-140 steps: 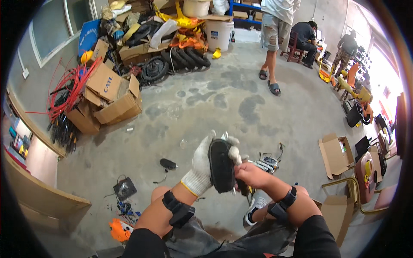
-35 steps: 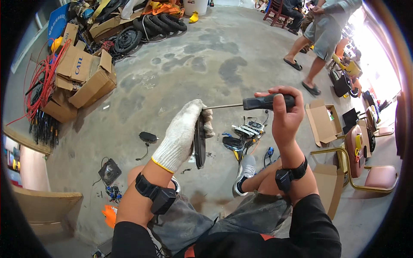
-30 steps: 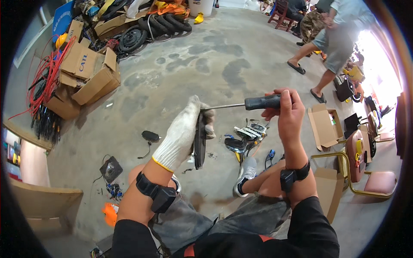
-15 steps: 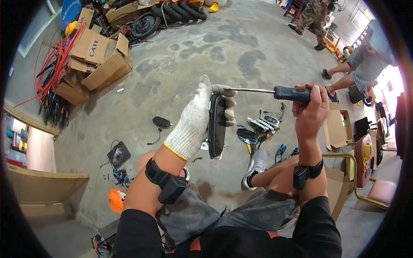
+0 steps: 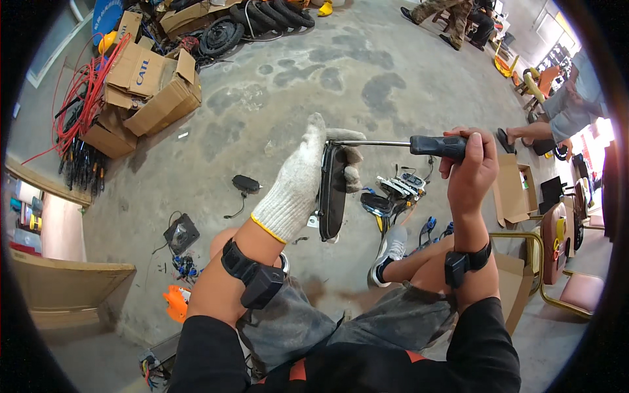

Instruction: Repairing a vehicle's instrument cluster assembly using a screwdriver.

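My left hand (image 5: 303, 173), in a white knit glove with a yellow cuff edge, is closed around a long black oval device (image 5: 334, 196) that looks like a light or display housing. The device stands on end, its dark face turned to the right. In my bare right hand (image 5: 476, 160) is the black handle of a screwdriver (image 5: 438, 145). Its metal shaft lies level and points left, the tip meeting the top end of the device beside my gloved fingers. Exactly what the tip touches is too small to make out.
Wired electronic parts (image 5: 400, 190) lie on the floor right of the device. A small black part with a cable (image 5: 246, 184) and a square black module (image 5: 181, 234) are to the left. Cardboard boxes (image 5: 157, 92), tyres (image 5: 268, 18) and a chair (image 5: 580, 291) stand around; other people walk at upper right.
The screwdriver and my right hand have shifted slightly left, the shaft tip now further over the device's top. The people at upper right have moved.
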Motion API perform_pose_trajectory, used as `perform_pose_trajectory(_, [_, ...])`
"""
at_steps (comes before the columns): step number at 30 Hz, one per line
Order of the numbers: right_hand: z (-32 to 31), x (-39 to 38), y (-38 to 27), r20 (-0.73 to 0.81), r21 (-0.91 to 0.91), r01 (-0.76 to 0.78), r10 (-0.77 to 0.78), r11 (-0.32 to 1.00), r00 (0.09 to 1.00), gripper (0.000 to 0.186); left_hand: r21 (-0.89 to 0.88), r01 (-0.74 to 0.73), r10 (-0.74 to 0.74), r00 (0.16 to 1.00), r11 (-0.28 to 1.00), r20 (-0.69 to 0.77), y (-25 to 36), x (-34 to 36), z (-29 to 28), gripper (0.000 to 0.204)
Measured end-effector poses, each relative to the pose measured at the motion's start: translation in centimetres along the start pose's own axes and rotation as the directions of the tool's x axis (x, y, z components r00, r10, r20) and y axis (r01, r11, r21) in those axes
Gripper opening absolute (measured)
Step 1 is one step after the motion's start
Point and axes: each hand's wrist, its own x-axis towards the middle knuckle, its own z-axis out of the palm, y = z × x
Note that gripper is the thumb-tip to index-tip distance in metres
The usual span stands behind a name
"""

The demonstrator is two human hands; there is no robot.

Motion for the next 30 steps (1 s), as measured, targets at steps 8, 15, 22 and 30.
perform_pose_trajectory(8, [-0.8,0.3,-0.7,0.081,-0.199,-0.116,0.134,0.973,0.988,0.041,0.227,-0.058,0.093,0.985,0.972,-0.147,-0.1,0.2,0.5,0.068])
perform_pose_trajectory(15, [-1.9,1.7,-0.6,0.272,-0.379,-0.530,0.638,0.759,0.720,0.065,0.408,-0.084,0.186,0.958,0.909,-0.217,-0.7,-0.9,-0.2,0.066])
perform_pose_trajectory(22, [-1.6,0.6,-1.3,0.341,-0.139,-0.519,0.533,0.843,0.774,0.040,0.463,-0.169,0.273,0.947,0.870,-0.167,-0.3,-0.9,-0.6,0.060])
perform_pose_trajectory(30, [-2.1,0.6,-0.8,0.444,-0.114,0.098,-0.038,0.989,0.895,0.030,0.164,-0.058,0.089,0.978,0.985,-0.188,-0.2,-0.8,0.4,0.058])
